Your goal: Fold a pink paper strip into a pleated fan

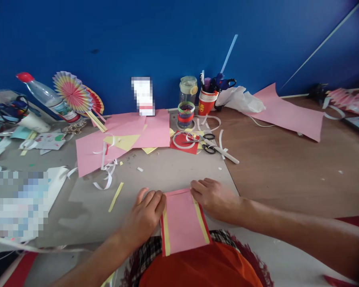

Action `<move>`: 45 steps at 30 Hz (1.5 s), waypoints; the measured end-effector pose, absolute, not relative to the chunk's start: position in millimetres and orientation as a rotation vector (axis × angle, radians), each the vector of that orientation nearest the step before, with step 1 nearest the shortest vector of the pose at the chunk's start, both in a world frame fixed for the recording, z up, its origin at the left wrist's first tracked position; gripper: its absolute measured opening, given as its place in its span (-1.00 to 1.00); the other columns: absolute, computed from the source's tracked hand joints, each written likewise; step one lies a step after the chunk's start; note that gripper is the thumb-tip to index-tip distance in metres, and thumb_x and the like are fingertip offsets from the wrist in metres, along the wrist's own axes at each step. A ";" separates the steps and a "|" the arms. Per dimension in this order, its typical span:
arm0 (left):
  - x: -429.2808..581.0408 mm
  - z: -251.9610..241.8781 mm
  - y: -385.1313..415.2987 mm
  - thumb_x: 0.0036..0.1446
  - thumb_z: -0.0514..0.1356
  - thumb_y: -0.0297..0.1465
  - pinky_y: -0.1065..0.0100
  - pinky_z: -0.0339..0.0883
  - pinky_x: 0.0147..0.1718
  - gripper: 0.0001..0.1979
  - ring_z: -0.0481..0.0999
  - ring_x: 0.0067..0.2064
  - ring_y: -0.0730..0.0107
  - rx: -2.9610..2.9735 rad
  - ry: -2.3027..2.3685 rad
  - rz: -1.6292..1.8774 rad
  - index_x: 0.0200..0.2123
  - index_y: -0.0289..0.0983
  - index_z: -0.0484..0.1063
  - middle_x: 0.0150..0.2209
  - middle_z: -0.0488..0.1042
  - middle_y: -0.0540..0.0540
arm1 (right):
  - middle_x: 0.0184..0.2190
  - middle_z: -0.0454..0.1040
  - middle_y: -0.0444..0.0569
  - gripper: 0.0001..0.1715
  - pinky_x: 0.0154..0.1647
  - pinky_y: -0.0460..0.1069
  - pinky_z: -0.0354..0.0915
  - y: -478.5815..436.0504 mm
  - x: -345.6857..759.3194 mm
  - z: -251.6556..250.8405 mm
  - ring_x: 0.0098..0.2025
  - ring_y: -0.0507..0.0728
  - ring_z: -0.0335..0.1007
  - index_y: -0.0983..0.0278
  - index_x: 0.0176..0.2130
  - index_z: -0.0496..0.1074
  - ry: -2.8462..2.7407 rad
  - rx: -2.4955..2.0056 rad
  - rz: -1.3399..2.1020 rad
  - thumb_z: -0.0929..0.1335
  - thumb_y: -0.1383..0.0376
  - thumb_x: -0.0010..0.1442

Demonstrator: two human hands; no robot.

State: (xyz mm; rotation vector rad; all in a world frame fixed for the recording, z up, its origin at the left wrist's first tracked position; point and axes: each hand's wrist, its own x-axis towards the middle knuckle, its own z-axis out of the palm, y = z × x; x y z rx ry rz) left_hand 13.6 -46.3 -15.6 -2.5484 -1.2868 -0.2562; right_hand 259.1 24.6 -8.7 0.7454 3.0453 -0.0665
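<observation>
A pink paper sheet (184, 225) with yellow and red strips along its sides lies at the near edge of the table, in front of my body. Its far edge carries a narrow folded band. My left hand (148, 211) has its fingers closed at the far left corner of the sheet. At the far right corner, my right hand (212, 197) pinches the edge with curled fingers. The fingertips of both hands are partly hidden.
Black-handled scissors (209, 144) lie on paper scraps beyond the sheet. A glass bottle (187, 101) and a red paper cup (207, 101) of tools stand by the blue wall. Pink sheets (122, 127), a paper fan (73, 91) and a yellow strip (116, 196) are to the left.
</observation>
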 end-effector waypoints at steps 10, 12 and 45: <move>19.0 -9.7 -45.7 0.18 -0.05 -0.62 0.01 0.12 0.08 -0.66 0.43 -0.21 0.27 -2.592 -1.332 -0.195 -0.04 -0.32 0.36 -0.25 0.48 -0.16 | -0.33 0.35 0.08 -0.86 -0.40 0.02 0.06 26.8 245.1 2.6 -0.35 0.14 0.25 0.34 -0.40 0.39 2.919 0.657 -0.104 0.28 0.51 0.03; 21.6 -9.0 -45.4 0.17 -0.05 -0.62 -0.02 0.10 0.09 -0.63 0.43 -0.22 0.26 -2.585 -1.323 -0.195 0.01 -0.32 0.33 -0.27 0.48 -0.16 | -0.33 0.35 0.08 -0.86 -0.39 0.02 0.09 27.5 244.8 2.0 -0.34 0.14 0.26 0.34 -0.40 0.39 2.923 0.653 -0.118 0.27 0.51 0.05; 13.8 4.6 -15.6 0.19 0.00 -0.50 -0.01 -0.01 0.09 -0.89 0.42 -0.30 0.35 -2.878 -1.811 -0.200 -0.36 -0.24 0.28 -0.39 0.41 0.03 | -0.24 0.38 0.04 -0.82 -0.19 -0.04 0.22 51.1 244.7 7.6 -0.21 0.10 0.35 0.33 -0.28 0.41 2.809 0.997 -0.673 0.22 0.42 0.20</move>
